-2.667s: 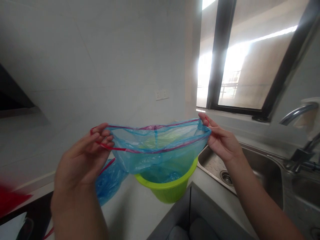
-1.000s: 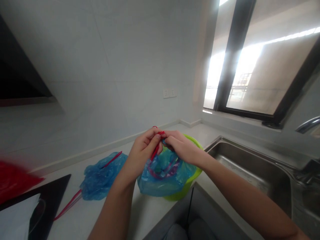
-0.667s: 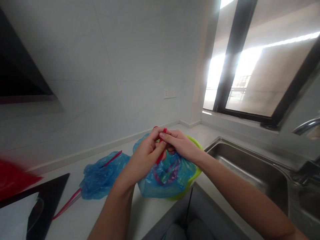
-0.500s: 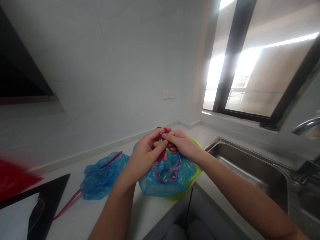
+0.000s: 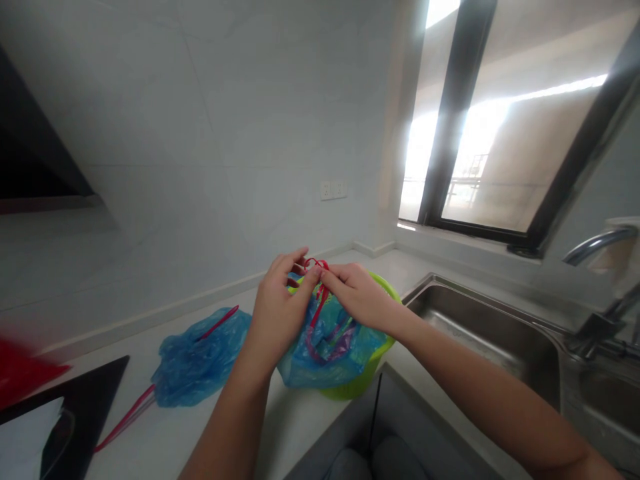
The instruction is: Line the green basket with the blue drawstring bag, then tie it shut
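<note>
Above countertop [image 5: 165, 437], both hands' fingers [image 5: 311, 279] pinch red drawstring [image 5: 318, 294].

**A Pale Kitchen Corner by a Bright Window**

White tiled walls [image 5: 210, 120] met above a pale countertop [image 5: 165, 427]. A dark-framed window [image 5: 450, 120] let in glaring daylight (washing out the view beyond). A double socket [image 5: 333, 190] sat on the wall; a steel sink [image 5: 500, 333] and tap [image 5: 595, 243] stood right.

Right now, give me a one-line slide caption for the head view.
Both hands, left and right, pinch red drawstrings above a blue bag in a green basket beside the sink.
</note>
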{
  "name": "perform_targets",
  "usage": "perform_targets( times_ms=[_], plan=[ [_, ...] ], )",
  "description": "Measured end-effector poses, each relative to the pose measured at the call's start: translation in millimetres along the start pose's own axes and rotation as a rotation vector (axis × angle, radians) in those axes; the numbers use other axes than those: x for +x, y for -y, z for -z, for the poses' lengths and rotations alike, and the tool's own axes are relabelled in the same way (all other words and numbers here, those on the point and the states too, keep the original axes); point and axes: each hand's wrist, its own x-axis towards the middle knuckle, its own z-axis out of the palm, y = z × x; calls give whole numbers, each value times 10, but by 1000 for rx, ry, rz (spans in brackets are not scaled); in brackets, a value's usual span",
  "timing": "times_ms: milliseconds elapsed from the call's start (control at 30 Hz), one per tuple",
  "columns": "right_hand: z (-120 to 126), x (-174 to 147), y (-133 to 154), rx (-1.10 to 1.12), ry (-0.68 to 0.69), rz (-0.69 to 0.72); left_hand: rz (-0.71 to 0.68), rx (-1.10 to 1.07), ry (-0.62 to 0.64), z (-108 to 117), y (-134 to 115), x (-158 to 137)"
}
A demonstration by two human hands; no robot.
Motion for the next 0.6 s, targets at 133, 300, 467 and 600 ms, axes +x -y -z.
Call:
perform_targets(
  times_ms=[133, 300, 467, 600],
  plan=[
    [-16, 48, -110, 141, -24, -71, 143, -210, 98, 4, 27, 28],
    [-22, 177, -249, 262, -144, -192, 47, -96, -5, 28, -119, -47],
    [-41, 264, -225, 278, -110, -132, 40, 103, 39, -38, -116, -86],
    [-57, 252, -201, 368, -65, -120, 66, 20, 83, -87, -31, -58]
  ],
)
